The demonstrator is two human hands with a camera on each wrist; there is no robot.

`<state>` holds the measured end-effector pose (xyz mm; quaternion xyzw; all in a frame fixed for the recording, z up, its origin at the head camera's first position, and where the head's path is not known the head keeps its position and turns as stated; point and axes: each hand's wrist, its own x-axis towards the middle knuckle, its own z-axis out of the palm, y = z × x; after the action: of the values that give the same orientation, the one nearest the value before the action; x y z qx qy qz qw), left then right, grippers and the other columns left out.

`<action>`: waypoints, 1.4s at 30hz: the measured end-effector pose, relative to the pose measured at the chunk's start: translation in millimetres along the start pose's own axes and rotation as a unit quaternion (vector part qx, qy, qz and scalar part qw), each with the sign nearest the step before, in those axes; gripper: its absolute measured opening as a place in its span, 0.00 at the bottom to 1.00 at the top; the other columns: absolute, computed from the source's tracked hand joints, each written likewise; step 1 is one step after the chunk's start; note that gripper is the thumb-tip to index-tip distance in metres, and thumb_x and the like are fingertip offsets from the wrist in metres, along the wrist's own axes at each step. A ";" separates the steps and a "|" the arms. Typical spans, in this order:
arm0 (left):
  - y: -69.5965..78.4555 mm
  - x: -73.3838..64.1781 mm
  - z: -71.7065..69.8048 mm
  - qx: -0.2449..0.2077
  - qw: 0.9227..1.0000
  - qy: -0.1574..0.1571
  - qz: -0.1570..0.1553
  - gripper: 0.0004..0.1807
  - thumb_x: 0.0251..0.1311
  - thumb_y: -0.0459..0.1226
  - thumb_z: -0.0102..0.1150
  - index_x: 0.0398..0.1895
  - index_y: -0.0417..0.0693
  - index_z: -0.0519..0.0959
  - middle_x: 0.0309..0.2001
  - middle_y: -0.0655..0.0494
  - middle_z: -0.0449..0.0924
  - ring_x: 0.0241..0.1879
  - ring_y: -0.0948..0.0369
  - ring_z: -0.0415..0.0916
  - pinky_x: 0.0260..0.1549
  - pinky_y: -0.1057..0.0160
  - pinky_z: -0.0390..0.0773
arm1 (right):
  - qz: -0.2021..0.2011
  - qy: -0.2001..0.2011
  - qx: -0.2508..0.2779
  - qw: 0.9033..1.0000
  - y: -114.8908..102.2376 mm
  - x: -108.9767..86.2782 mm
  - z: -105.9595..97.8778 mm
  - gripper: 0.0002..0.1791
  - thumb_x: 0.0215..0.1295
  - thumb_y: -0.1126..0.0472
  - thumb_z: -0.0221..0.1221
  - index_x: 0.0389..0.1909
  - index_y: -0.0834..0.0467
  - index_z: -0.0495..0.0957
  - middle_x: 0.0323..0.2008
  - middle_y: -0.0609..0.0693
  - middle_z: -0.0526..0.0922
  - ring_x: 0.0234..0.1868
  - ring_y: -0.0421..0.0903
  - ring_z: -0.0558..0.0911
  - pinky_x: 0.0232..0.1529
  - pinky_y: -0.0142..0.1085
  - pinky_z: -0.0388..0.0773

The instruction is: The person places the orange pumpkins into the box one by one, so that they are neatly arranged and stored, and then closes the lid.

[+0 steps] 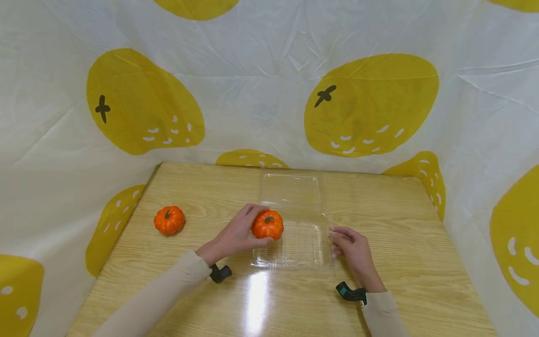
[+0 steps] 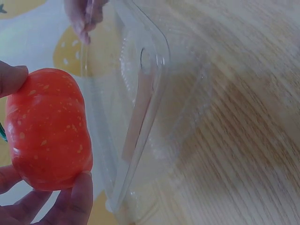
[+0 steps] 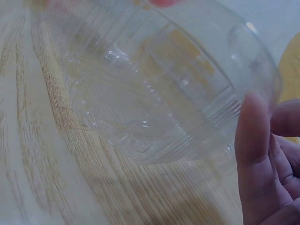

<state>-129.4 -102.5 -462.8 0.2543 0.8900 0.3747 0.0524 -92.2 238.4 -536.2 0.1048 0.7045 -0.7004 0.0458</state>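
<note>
My left hand (image 1: 242,231) grips a small orange pumpkin (image 1: 268,225) with a green stem, above the left part of a clear plastic clamshell box (image 1: 301,243). In the left wrist view, thumb and fingers hold the pumpkin (image 2: 49,129) from opposite sides, beside the box's rim (image 2: 161,61). The box lies with its lid (image 1: 290,189) folded back toward the wall. At the box's right edge, my right hand (image 1: 353,248) pinches the rim between thumb and fingers; the right wrist view shows the clear wall (image 3: 225,112) by the fingertips.
A second orange pumpkin (image 1: 169,220) sits at the left of the wooden table (image 1: 404,234). Behind and at both sides hangs a white cloth (image 1: 252,103) printed with large yellow fruit. A bright reflection lies on the table in front of the box.
</note>
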 end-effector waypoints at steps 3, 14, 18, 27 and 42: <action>1.1 0.3 2.6 0.009 1.000 -0.003 0.011 0.40 0.53 0.47 0.77 0.69 0.51 0.71 0.62 0.49 0.72 0.58 0.53 0.77 0.54 0.54 0.85 | -0.001 -0.003 0.002 1.000 0.2 -0.3 1.5 0.24 0.71 0.61 0.65 0.59 0.74 0.75 0.32 0.47 0.89 0.26 0.38 0.83 0.27 0.33 0.85; -0.2 -0.7 13.3 0.019 0.999 -0.027 0.014 0.40 0.53 0.49 0.77 0.69 0.50 0.71 0.61 0.50 0.73 0.56 0.56 0.76 0.53 0.57 0.85 | 0.005 -0.006 -0.004 1.000 3.0 -1.0 3.8 0.25 0.71 0.61 0.65 0.60 0.73 0.75 0.33 0.46 0.89 0.27 0.37 0.83 0.28 0.32 0.85; 2.3 0.9 16.5 0.015 0.999 -0.034 0.015 0.40 0.53 0.48 0.77 0.69 0.52 0.71 0.60 0.51 0.73 0.56 0.56 0.75 0.53 0.57 0.84 | 0.003 -0.002 -0.005 1.000 2.9 -0.9 3.7 0.24 0.71 0.61 0.65 0.60 0.73 0.75 0.33 0.45 0.89 0.27 0.37 0.83 0.27 0.32 0.85; 4.2 3.2 24.8 0.026 0.998 -0.046 0.017 0.40 0.53 0.50 0.77 0.68 0.51 0.71 0.61 0.51 0.72 0.56 0.57 0.75 0.53 0.58 0.84 | 0.004 -0.004 -0.001 1.000 4.7 -0.7 5.7 0.25 0.71 0.60 0.65 0.61 0.73 0.75 0.34 0.45 0.89 0.28 0.37 0.84 0.28 0.31 0.84; 13.5 7.4 38.4 0.021 0.998 -0.057 0.016 0.41 0.54 0.52 0.76 0.69 0.51 0.71 0.61 0.52 0.73 0.56 0.58 0.76 0.53 0.61 0.84 | -0.006 -0.013 0.004 1.000 6.3 -0.4 7.0 0.23 0.72 0.59 0.65 0.59 0.72 0.77 0.33 0.47 0.88 0.26 0.37 0.83 0.27 0.33 0.85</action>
<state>-119.3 -66.2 -480.1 0.2902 0.8892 0.3416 0.0919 -91.1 231.4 -542.4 0.0917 0.7016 -0.7048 0.0509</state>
